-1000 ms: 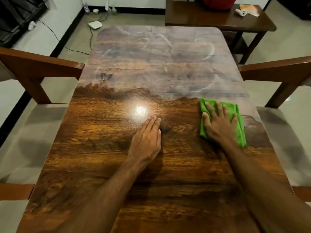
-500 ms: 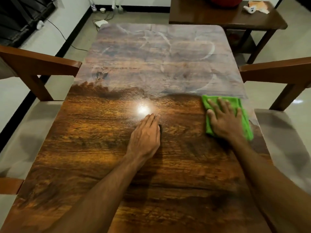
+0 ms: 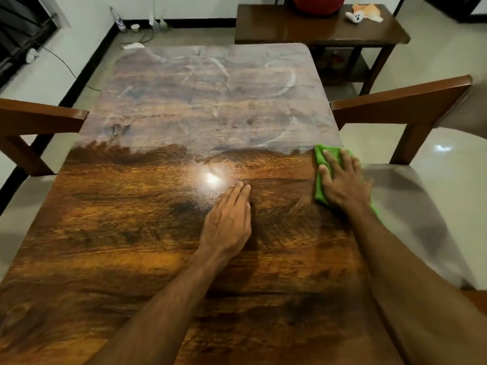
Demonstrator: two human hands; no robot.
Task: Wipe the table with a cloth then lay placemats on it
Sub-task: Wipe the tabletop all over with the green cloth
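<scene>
Pressed cloth (image 3: 319, 159) under flat, wide right grip (image 3: 342, 184) at right edge of table (image 3: 131, 233), close to chair (image 3: 400, 106). Laid left grip (image 3: 226, 222) flat, uncurled, near table middle.

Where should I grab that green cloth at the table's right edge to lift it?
Probably the left strip of the green cloth, bare beside the right hand. It lies flat and limp, so come from above and the left, pinching up a fold.
</scene>
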